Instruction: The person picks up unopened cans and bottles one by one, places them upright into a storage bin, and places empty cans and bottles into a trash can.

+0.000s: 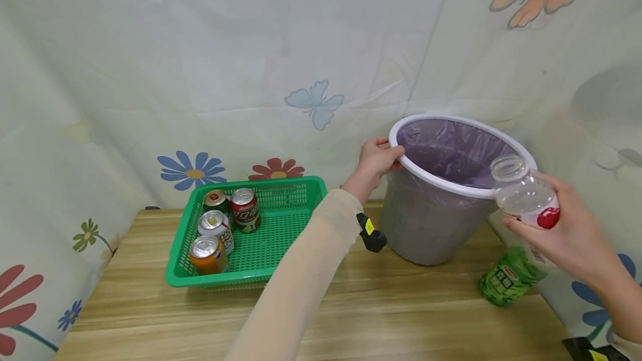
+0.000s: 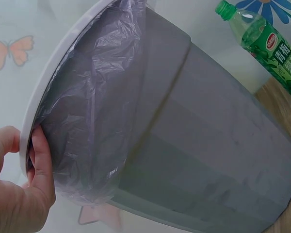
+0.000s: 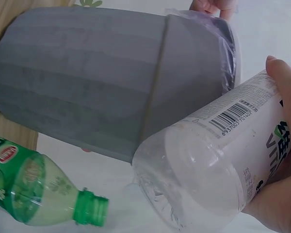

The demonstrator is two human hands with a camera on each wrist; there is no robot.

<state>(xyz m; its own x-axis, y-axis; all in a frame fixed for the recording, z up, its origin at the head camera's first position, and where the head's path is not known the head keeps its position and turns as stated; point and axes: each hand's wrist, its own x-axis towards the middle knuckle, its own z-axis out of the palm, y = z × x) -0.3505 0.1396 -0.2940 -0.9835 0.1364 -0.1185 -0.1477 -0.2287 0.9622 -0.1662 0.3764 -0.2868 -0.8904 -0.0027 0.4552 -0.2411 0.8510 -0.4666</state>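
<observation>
A grey trash can with a white rim and a purplish liner bag stands tilted on the wooden table. My left hand grips its rim on the left side, thumb on one face and fingers on the other, as the left wrist view also has it. My right hand holds a clear plastic bottle with a white label and a cherry picture. The bottle is uncapped, its mouth leaning over the can's right rim. Below that hand stands a green-labelled drink bottle with a green cap.
A green plastic basket sits left of the can. Inside it, at its left end, several drink cans stand upright. Behind and beside the table hangs a pale cloth printed with flowers and butterflies.
</observation>
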